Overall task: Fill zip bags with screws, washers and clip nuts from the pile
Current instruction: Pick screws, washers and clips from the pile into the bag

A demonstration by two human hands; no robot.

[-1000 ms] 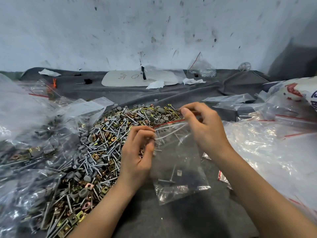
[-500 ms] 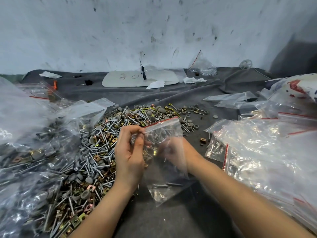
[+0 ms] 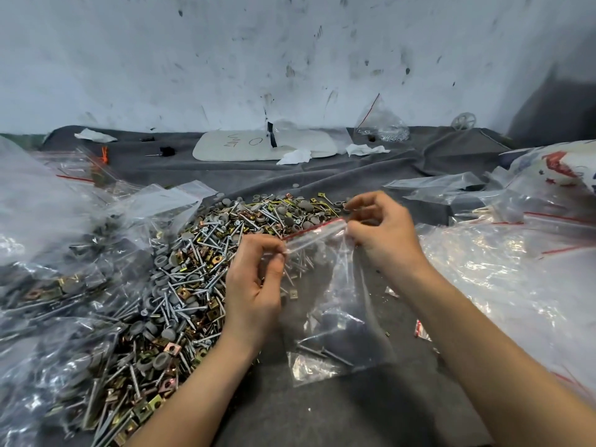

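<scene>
Half a second ago the right hand (image 3: 383, 237) was down inside the bag (image 3: 332, 304). Now it is out and pinches the right end of the red zip strip while the left hand (image 3: 254, 285) pinches the left end, so sealing is probably next. The bag is thin crinkly clear film and sags onto grey felt cloth (image 3: 354, 414) just right of the pile (image 3: 193, 269) of long silver screws, round grey washers and square brassy clip nuts.

Glossy clear plastic zip bag (image 3: 335, 304), shiny metal pile (image 3: 193, 285), seemingly matt cloth (image 3: 322, 408).
</scene>
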